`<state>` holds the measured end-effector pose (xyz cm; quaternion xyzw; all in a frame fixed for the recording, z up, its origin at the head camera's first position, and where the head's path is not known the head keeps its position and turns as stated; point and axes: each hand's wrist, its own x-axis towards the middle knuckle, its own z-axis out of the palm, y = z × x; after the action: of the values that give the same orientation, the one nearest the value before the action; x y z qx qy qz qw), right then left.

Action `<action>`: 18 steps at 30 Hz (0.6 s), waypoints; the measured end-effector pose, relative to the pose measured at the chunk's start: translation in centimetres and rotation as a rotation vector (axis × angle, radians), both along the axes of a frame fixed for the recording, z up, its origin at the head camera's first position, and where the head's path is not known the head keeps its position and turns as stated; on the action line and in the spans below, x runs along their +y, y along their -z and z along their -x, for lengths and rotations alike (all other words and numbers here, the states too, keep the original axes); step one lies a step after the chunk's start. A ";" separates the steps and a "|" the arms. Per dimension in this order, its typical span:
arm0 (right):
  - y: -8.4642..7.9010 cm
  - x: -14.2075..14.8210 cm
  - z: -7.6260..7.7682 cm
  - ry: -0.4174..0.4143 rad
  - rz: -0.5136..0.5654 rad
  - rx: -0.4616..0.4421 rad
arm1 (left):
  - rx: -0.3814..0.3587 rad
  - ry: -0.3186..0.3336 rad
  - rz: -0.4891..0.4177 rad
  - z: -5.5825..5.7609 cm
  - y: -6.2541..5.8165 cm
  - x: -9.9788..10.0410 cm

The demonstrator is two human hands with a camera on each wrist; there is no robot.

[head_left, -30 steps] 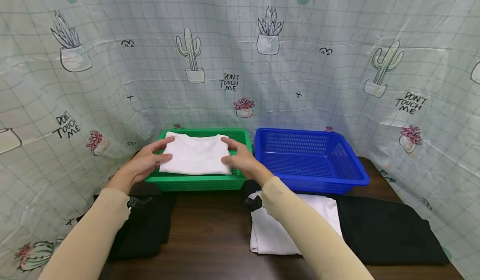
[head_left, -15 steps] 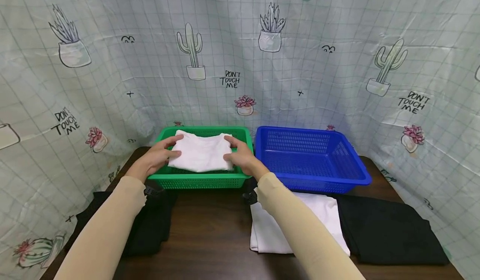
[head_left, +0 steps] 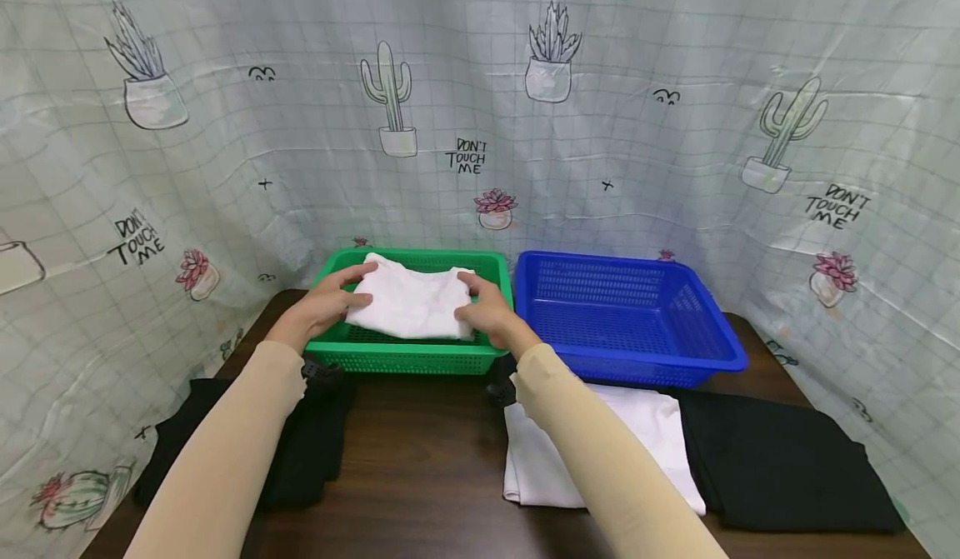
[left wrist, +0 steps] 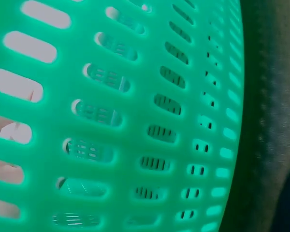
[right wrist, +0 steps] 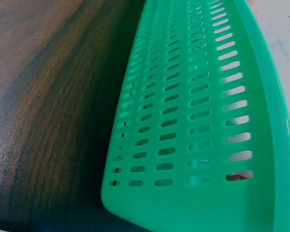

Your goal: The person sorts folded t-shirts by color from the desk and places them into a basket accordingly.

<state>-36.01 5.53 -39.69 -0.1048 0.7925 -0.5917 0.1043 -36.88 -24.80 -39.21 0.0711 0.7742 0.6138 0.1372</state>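
Observation:
A folded white T-shirt (head_left: 411, 299) lies inside the green plastic basket (head_left: 405, 361), its neckline edge toward the back. My left hand (head_left: 324, 302) pinches the shirt's left side between thumb and fingers. On the opposite side, my right hand (head_left: 491, 312) pinches the right edge the same way. Both wrists pass over the basket's front rim. In the left wrist view the slotted basket wall (left wrist: 135, 116) fills most of the picture, and bits of skin show through its slots. The right wrist view looks along the basket's outer wall (right wrist: 183, 96), which hides most of that hand.
A blue basket (head_left: 600, 363) stands right beside the green one. In front of it lie a folded white cloth (head_left: 543, 467), partly under my right forearm, and folded black cloth (head_left: 795, 467). More black cloth (head_left: 307, 459) lies at left on the brown table (head_left: 420, 467). A patterned curtain (head_left: 465, 84) hangs behind.
Both hands and the white T-shirt have shifted right and slightly back within the green basket, the left hand moving further. The shirt's sides have drawn closer together.

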 end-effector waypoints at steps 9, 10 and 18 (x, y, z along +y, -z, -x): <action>0.6 -0.6 0.9 0.022 -0.037 -0.022 | -0.045 -0.047 0.026 0.8 0.1 0.1; 0.8 -0.7 1.0 0.021 -0.039 -0.026 | -0.049 -0.050 0.032 0.8 0.2 0.0; 1.7 -1.3 1.6 0.024 -0.102 -0.018 | -0.053 -0.052 0.115 0.9 0.9 -0.1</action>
<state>-37.58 4.24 -41.41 -0.0846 0.8219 -0.5526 0.1094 -37.76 -24.87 -40.09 0.0267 0.8058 0.5735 0.1454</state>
